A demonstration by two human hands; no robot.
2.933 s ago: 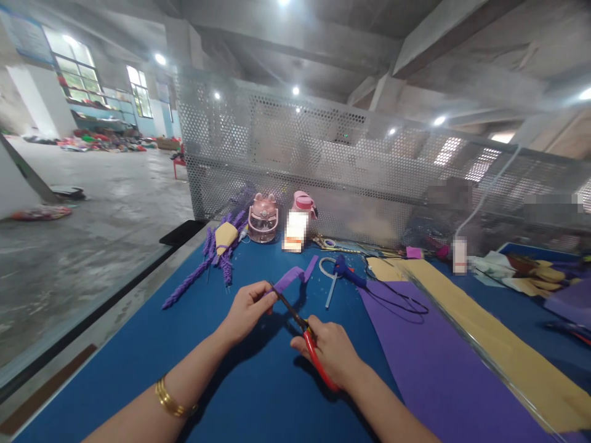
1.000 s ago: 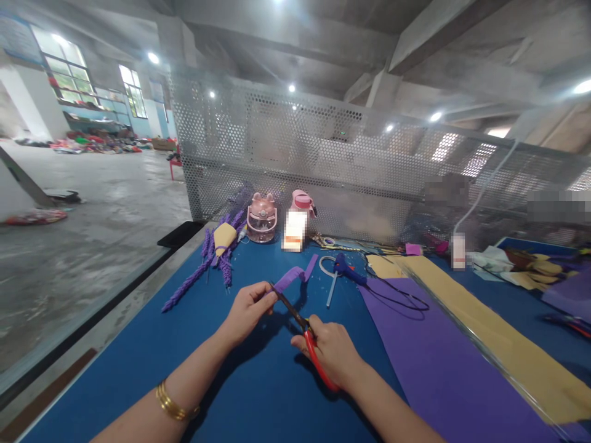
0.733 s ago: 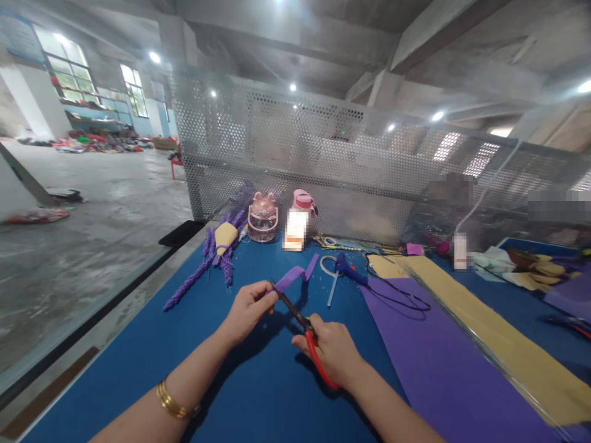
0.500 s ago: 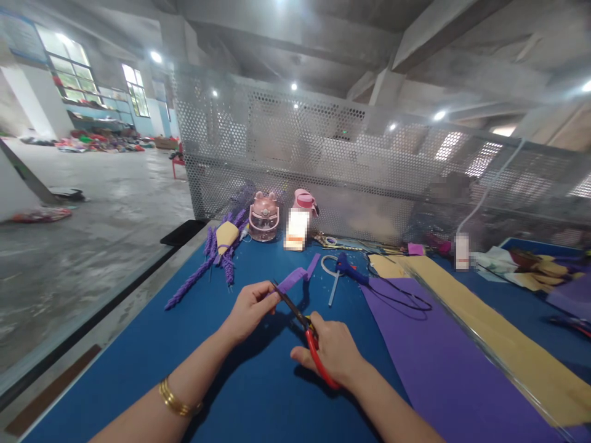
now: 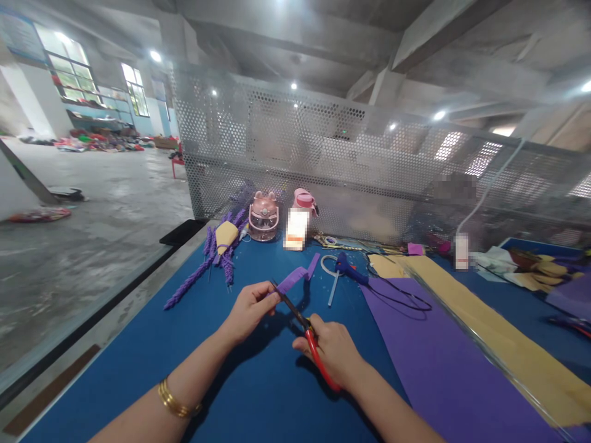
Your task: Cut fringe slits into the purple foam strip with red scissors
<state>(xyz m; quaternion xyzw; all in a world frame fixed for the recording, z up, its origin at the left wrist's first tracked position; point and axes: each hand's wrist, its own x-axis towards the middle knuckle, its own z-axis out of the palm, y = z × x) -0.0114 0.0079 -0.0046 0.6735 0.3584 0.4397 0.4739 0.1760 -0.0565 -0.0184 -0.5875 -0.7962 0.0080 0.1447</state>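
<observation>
Between the thumb and fingers of my left hand (image 5: 253, 309) is pinched one end of a purple strip (image 5: 293, 280), which looks like paper or felt. Its far end bends up and away over the blue table. My right hand (image 5: 335, 347) is closed around the red handles of a pair of scissors (image 5: 318, 360). The dark blades reach up to the left hand's fingertips and meet the strip there. Whether the blades are fully closed is hard to make out.
Purple lavender-like stems with a yellow wrap (image 5: 226, 237) lie back left. Behind stand a pink bottle (image 5: 264, 218) and a perforated metal screen (image 5: 323, 147). A blue glue gun (image 5: 351, 271) with a cable lies beyond my right hand. Purple sheet (image 5: 429, 344) and yellow sheet (image 5: 498, 326) cover the right side.
Almost nothing differs. My right thumb has drawn slightly closer to the scissor handles; the left hand and strip hold their place.
</observation>
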